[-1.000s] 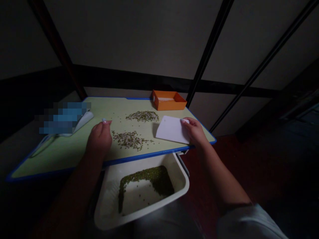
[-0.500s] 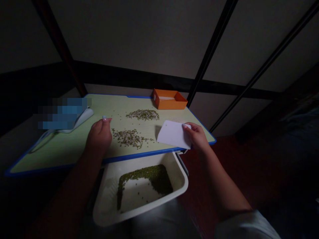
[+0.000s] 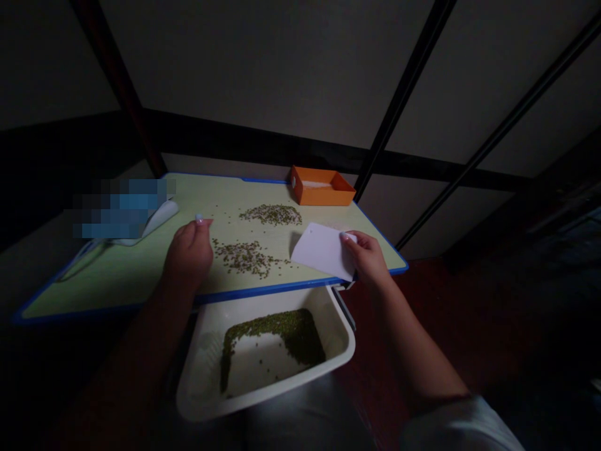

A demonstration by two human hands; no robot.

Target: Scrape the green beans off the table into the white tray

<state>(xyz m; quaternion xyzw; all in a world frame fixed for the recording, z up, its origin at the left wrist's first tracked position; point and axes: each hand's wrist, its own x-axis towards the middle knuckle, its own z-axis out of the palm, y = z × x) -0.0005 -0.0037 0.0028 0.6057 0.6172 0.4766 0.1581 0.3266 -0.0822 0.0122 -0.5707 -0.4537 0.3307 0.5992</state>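
Slightly leftward the white card (image 3: 322,249) is shifting toward the near pile of green grains (image 3: 246,257); I am pinching it by its outer end with my right hand (image 3: 370,255), close to the front-right corner of the desk (image 3: 117,282). My left hand (image 3: 190,250) is curling beyond the pile's other side, and whether it is gripping anything I cannot tell. Judging by this, I am bringing the card up to the grains, and the next move is calling for a low, level card, keeping grains off the front edge above the white tub (image 3: 333,335).
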